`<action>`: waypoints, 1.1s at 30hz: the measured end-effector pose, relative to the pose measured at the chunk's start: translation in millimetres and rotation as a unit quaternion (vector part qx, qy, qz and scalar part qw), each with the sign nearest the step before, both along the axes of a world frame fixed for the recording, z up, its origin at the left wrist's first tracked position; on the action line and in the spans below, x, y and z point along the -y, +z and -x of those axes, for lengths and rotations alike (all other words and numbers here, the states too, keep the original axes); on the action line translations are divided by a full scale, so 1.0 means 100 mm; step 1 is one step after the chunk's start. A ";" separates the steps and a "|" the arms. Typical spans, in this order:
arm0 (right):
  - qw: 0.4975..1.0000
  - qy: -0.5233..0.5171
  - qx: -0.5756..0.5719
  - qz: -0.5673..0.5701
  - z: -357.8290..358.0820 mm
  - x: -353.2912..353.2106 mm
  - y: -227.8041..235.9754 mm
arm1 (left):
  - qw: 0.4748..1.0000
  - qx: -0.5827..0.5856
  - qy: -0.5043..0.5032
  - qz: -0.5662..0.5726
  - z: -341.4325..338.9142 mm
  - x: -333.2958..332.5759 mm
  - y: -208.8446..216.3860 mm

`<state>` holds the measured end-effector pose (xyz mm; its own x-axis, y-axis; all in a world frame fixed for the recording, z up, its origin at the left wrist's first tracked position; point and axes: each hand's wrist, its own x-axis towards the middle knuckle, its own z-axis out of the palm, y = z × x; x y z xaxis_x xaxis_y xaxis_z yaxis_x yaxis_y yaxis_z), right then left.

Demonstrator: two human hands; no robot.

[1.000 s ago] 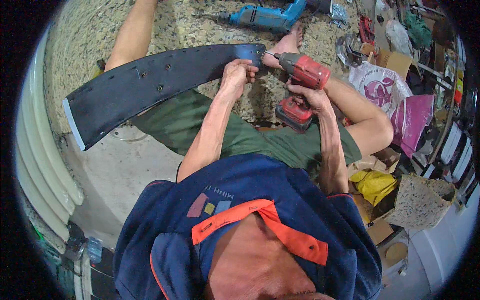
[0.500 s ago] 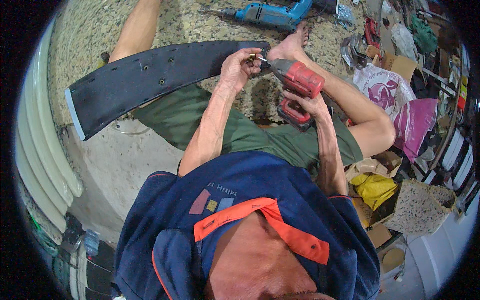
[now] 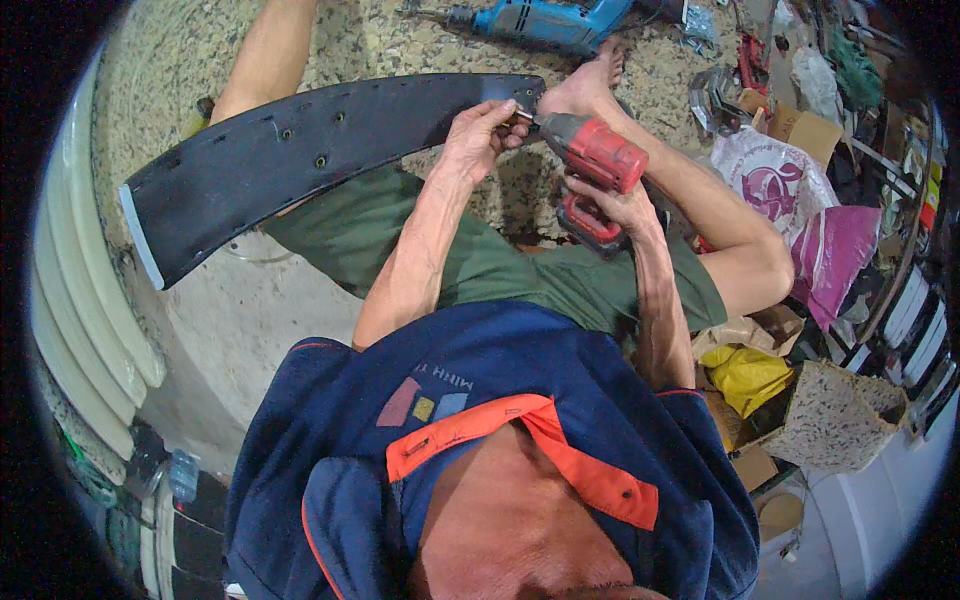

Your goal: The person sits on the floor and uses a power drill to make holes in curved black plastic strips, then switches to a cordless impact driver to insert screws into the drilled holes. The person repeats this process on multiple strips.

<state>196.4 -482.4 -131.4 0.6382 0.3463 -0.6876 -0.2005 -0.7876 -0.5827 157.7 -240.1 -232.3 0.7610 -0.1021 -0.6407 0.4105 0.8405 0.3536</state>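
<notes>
My right hand grips a red and black cordless driver by its handle, with the battery below it. The driver's bit points left, toward my left hand. There my thumb and fingers are pinched around a small brass-coloured piece at the bit's tip; its exact form is partly hidden by the fingers. Just beyond the hand, a long curved black panel stretches across to the left over my leg. Several metal-ringed holes show in its face, and a pale strip edges its left end.
A blue corded drill lies on the speckled mat at the far side. On the right are a white printed bag, a yellow bag, a foam block and scrap. Pale curved lengths are stacked at the left.
The black panel's left end has shifted slightly left and down, and a light patch now shows on its right part. My hands stay nearly in place, with the brass-coloured piece at the bit.
</notes>
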 end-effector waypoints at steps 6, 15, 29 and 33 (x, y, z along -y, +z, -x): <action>0.974 0.107 0.200 -0.012 -0.02 -0.11 -0.13 | 0.981 -0.146 0.056 0.115 -0.04 0.21 -0.17; 0.987 -0.050 -0.042 0.146 -0.28 -0.21 -0.19 | 0.948 -0.209 0.098 0.220 -0.16 0.62 -0.57; 0.969 -0.085 -0.159 0.167 -0.39 -0.26 -0.42 | 0.942 -0.261 0.081 0.193 -0.14 0.61 -0.54; 0.978 -0.059 -0.106 0.167 -0.36 -0.31 -0.41 | 0.964 -0.243 -0.016 0.102 -0.15 0.56 -0.44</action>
